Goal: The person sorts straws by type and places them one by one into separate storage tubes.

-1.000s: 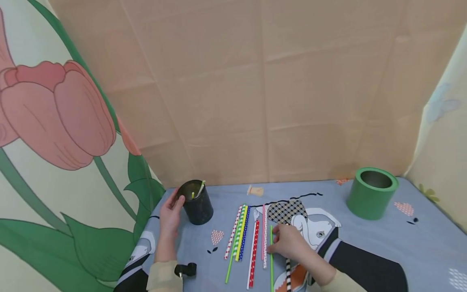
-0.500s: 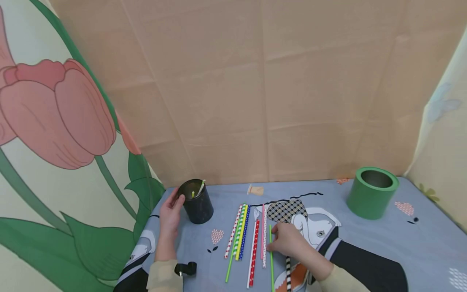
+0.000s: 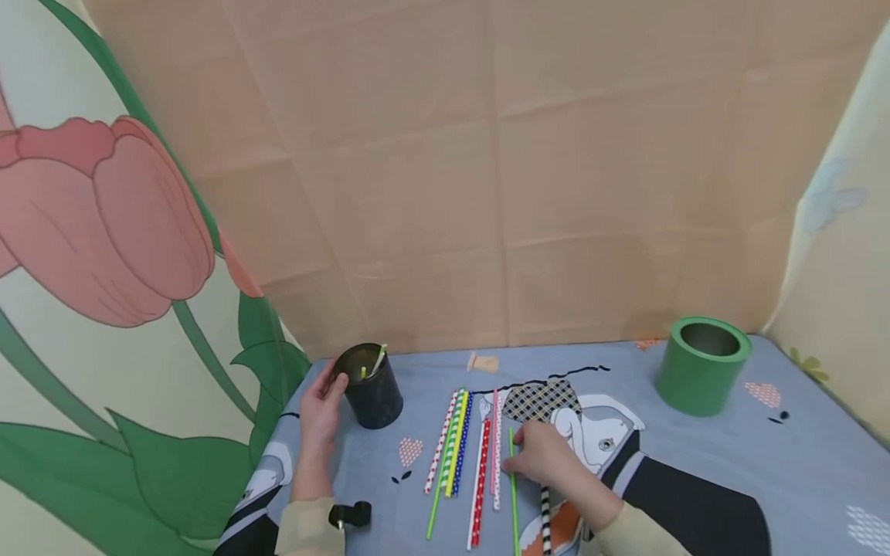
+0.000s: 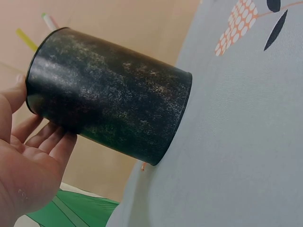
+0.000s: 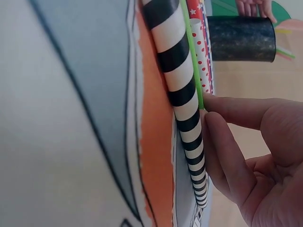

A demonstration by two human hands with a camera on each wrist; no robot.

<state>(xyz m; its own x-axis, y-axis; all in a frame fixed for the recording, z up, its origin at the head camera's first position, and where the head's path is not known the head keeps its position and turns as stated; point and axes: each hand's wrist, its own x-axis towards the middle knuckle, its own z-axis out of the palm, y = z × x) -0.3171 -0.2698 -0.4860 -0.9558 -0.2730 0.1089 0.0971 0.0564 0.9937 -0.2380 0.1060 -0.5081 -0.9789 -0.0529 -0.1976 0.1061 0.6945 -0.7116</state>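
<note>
My left hand (image 3: 321, 405) rests with relaxed fingers against the left side of a black speckled cup (image 3: 374, 392) that has two straws (image 3: 378, 359) standing in it. The left wrist view shows the open palm (image 4: 28, 156) behind the cup (image 4: 109, 94). My right hand (image 3: 541, 457) is arched over the table, its fingertips (image 5: 208, 106) touching a thin green straw (image 3: 513, 502) and a black-and-white striped straw (image 3: 545, 521). In the right wrist view, the striped straw (image 5: 177, 75) lies beside the green one (image 5: 191, 56). Several patterned straws (image 3: 459, 448) lie in a row to the left.
A green cup (image 3: 702, 367) stands open-topped at the back right. A small beige piece (image 3: 483, 361) lies near the back wall. The table has a blue-grey printed cloth (image 3: 695, 463), with fabric walls behind and on both sides. A small black device (image 3: 350, 513) sits by my left wrist.
The head view has shifted slightly. Both hands, the cup and the straws stay where they were.
</note>
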